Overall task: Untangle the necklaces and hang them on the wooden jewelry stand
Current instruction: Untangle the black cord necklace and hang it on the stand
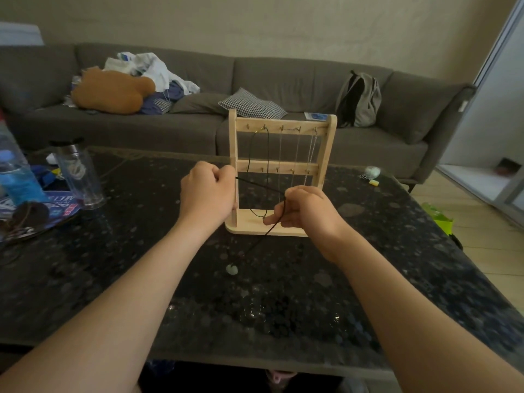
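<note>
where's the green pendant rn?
Head view, centre: the pale green pendant is at the low end of the black cord running down from the right hand, over the dark table, just in front of the wooden stand's base.

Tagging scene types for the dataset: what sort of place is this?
Most likely a home living room: a grey sofa strewn with clothes and a backpack, behind a dark coffee table that carries the wooden jewelry stand.
</note>
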Tool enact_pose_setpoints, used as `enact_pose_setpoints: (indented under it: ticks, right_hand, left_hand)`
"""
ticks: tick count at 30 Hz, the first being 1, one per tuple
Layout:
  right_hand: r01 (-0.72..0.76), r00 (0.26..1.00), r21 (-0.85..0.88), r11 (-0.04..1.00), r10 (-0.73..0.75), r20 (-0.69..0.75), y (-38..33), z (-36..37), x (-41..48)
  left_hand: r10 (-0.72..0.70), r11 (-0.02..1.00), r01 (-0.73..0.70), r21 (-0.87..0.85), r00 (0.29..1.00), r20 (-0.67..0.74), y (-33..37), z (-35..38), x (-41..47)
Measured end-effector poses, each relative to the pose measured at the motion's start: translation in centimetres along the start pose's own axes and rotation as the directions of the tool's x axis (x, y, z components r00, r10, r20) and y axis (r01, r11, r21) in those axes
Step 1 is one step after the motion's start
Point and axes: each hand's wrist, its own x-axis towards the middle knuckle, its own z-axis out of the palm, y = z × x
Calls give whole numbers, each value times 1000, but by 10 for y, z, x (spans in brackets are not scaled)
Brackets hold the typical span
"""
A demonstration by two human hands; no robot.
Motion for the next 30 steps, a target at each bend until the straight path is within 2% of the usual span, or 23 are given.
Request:
enact_pose_setpoints:
  ticks: [5, 8, 15, 18, 25, 30]
  right_hand:
    - [-4, 1000, -1, 1000, 4, 14, 0, 2, -1]
    - [-5, 1000, 10, 1000, 5, -2, 0, 4, -1]
    - [38, 987, 114, 993, -20, -157, -2, 6, 1]
    - [38, 979, 134, 990, -10, -203, -2, 7, 1]
    - [38, 971, 60, 997, -22, -240, -5, 8, -4]
    - [68, 978, -86, 994, -83, -191, -4, 9, -5]
  left_hand:
    - [-87, 994, 87, -62, 996, -7, 8, 3, -4]
    - [-123, 985, 128, -115, 991, 45, 10, 4, -5]
    - [-20, 993, 31, -110, 994, 103, 6, 4, -3]
    - [51, 996, -47, -77, 997, 53, 3, 4, -3]
    - [157, 984, -159, -82, 987, -32, 0, 4, -3]
    - [75, 977, -92, -191, 993, -95, -1, 9, -1]
